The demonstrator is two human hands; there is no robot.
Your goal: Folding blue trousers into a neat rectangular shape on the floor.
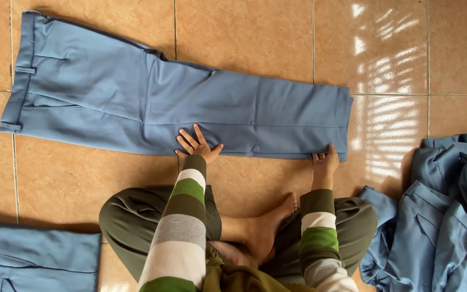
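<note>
Closest to the lens: olive fabric bunched at the bottom edge, striped sleeves (182,227) in green, white, grey and olive running up from it, crossed legs in olive trousers (136,216) on the floor, one bare foot (268,224) tucked between the knees. Farther out, blue trousers (152,100) spread flat on orange-tan floor tiles (244,32), folded lengthwise so both legs lie stacked, waistband with belt loops at the far left, hems at the right, just short of the glare patch on the tiles. Left hand (197,145) laid palm down on the near edge of the trousers about mid-leg, fingers spread wide and released, pressing flat, gripping nothing. Right hand (324,159) at the near corner of the hem, fingers resting on the cloth edge, thumb alongside; looks flat rather than pinching, though the fingertips at the fold are too small to tell for sure. Hands well apart along the same near edge. Off to the right, heap of more blue garments (449,205) crumpled beside the right knee, touching or nearly touching the olive trouser leg. Down in the lower left corner, another blue garment (33,259), folded flat, partly cut off by the frame, well apart from the spread trousers. Only one view on offer, looking straight down from head height.
</note>
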